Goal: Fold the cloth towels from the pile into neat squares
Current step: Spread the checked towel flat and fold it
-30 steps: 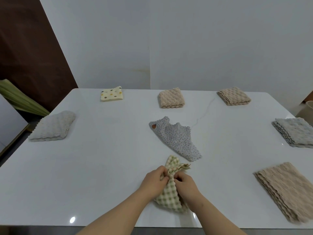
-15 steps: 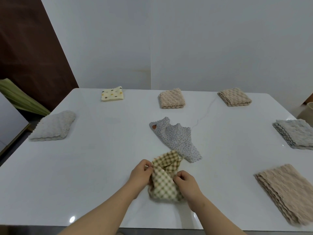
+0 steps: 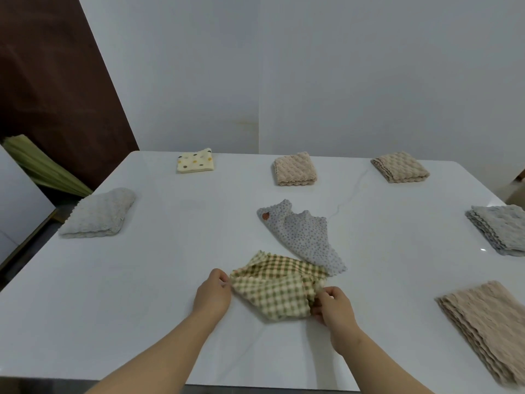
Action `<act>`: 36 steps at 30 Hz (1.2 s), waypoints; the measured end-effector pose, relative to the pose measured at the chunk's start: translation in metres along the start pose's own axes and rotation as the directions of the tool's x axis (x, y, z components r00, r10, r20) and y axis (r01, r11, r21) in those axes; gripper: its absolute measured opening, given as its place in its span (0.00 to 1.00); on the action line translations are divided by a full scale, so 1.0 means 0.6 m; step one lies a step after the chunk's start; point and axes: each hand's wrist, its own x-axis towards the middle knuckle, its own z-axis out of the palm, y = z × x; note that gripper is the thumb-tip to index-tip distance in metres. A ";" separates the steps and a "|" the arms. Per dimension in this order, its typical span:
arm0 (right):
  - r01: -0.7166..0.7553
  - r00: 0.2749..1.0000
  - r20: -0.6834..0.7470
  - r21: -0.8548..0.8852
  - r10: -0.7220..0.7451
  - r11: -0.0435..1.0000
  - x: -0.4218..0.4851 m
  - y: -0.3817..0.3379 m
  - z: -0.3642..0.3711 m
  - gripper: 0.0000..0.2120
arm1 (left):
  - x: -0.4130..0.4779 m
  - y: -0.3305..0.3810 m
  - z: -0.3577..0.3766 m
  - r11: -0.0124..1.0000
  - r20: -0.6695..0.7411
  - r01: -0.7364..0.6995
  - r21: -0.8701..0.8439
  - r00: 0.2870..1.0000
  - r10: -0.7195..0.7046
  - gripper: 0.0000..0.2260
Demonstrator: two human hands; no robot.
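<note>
Checked towel (image 3: 275,291), green and cream, lies half-spread near the middle of the near edge of the table (image 3: 142,280), its cloth bunched and partly doubled over itself. The left hand (image 3: 213,294) pinches its left corner between thumb and curled fingers, and the right hand (image 3: 333,308) pinches the right-hand end the same way, so the cloth runs between them just above the tabletop. Just beyond its far right corner, touching or overlapping it (which of the two is unclear), an unfolded grey dotted towel (image 3: 306,237) lies toward the table's centre. Folded pieces sit round the edges: a yellow spotted towel (image 3: 195,161), a beige towel (image 3: 294,169) and a tan towel (image 3: 400,167) along the far edge, a pale grey towel (image 3: 99,213) at the left edge, a grey stack (image 3: 500,233) at the right edge — and a beige stack (image 3: 488,328) by the near right corner.
</note>
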 end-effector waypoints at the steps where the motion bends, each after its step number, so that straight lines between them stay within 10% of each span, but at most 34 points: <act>1: -0.005 1.000 0.008 0.000 0.005 1.000 -0.001 0.000 0.002 0.07 | -0.004 0.003 0.000 0.998 -0.034 -0.028 0.060 0.999 0.030 0.03; 6: 0.034 0.998 0.060 -0.063 -0.030 0.997 -0.013 -0.003 0.013 0.08 | -0.029 0.031 0.023 0.857 0.105 -0.385 0.342 0.922 0.373 0.15; 12: 0.080 0.989 0.132 -0.140 -0.061 0.987 -0.029 -0.016 0.019 0.07 | -0.019 0.040 0.053 0.756 0.467 -0.444 0.480 0.859 0.208 0.23; 19: 0.027 0.999 0.037 -0.046 -0.025 0.999 -0.018 -0.006 0.009 0.10 | -0.027 0.033 0.033 0.902 0.359 -0.359 0.240 0.896 0.261 0.07; 29: 0.051 0.997 -0.066 -0.007 -0.051 0.999 -0.017 -0.016 0.017 0.07 | -0.014 0.007 -0.007 0.963 0.258 -0.260 0.068 0.937 0.235 0.12; 36: 0.217 0.957 0.260 -0.359 -0.126 0.908 -0.041 -0.023 0.022 0.28 | -0.026 0.027 0.030 0.792 0.447 -0.348 0.502 0.888 0.107 0.20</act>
